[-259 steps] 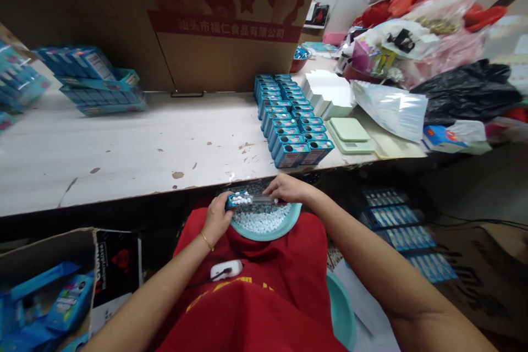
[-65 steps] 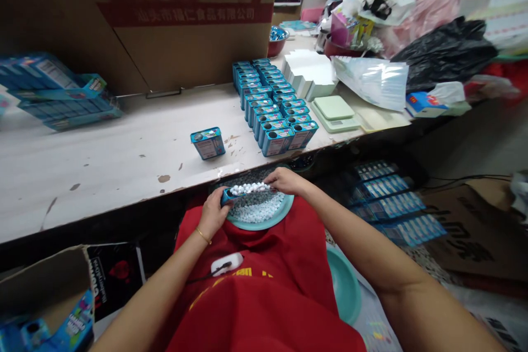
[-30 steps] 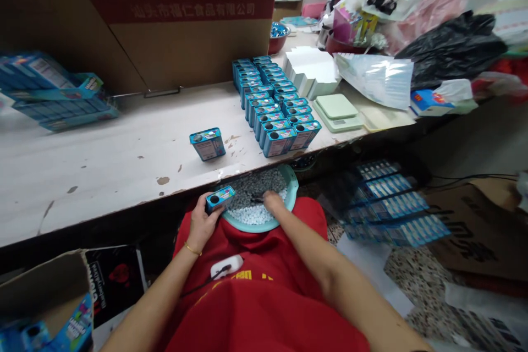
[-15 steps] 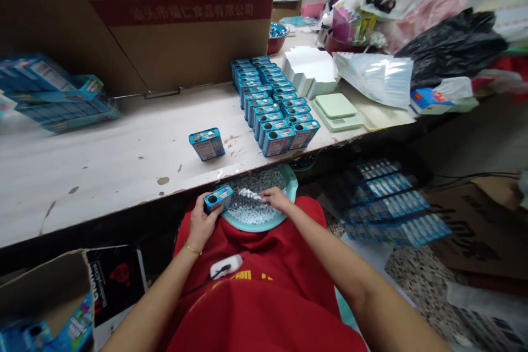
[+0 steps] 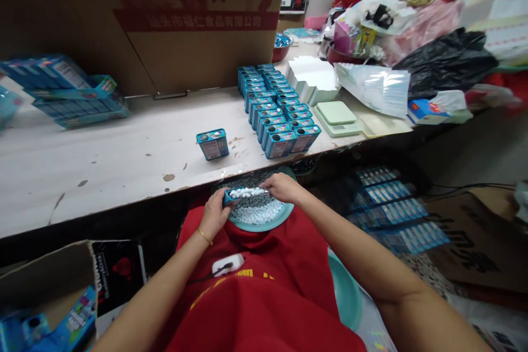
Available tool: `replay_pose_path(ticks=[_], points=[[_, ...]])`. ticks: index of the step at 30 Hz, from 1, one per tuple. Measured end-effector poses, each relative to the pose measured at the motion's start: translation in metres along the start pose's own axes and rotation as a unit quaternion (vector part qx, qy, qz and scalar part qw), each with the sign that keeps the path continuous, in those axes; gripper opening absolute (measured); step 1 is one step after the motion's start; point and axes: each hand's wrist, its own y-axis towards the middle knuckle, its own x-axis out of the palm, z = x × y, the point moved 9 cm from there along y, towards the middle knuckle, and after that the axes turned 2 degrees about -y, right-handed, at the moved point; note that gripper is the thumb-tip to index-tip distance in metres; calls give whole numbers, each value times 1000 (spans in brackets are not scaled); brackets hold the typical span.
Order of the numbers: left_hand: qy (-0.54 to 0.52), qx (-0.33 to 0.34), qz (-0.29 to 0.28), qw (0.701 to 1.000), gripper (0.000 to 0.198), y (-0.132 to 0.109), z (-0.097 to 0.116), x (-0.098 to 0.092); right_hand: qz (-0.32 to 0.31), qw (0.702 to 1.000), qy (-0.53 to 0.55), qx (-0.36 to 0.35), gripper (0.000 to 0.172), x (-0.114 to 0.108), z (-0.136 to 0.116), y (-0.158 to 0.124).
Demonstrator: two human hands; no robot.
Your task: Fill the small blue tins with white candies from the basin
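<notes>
My left hand (image 5: 214, 214) is wrapped round a small blue tin (image 5: 227, 198), held at the near left side of a turquoise basin (image 5: 260, 226). Small white pellets (image 5: 256, 212) fill the basin, which sits at my lap under the table edge. My right hand (image 5: 284, 187) grips a scoop (image 5: 266, 191) heaped with the same pellets. The scoop lies across the tin's top, its tip over the opening; whether pellets are dropping in I cannot tell. Another blue tin (image 5: 213, 144) stands alone on the table. To its right are rows of similar tins (image 5: 281, 144).
Behind the table surface rises a large cardboard box (image 5: 198, 55). Blue display trays (image 5: 78, 93) are stacked at left. A pale green scale (image 5: 338, 119), white card stacks (image 5: 311, 80) and a black bag (image 5: 447, 63) occupy the right. An open carton (image 5: 53, 256) is at lower left.
The loaded scoop has moved left from above the pellets onto the tin's top. The tin has shifted slightly right towards it. My view has turned a little.
</notes>
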Motion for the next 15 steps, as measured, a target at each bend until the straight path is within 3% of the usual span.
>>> replay_pose_path(ticks=[5,10,15], points=[[0,0,4,1000,45,-2,0,-1,-28,987,-156,20,32,-24,-39,0],[-29,-19,16,999,43,-4,-6,-1,-40,979,-198,-4,36,-35,-68,0],[-67,-51,25,996,40,-8,-10,-6,-19,983,-184,-12,34,-39,-60,-7]])
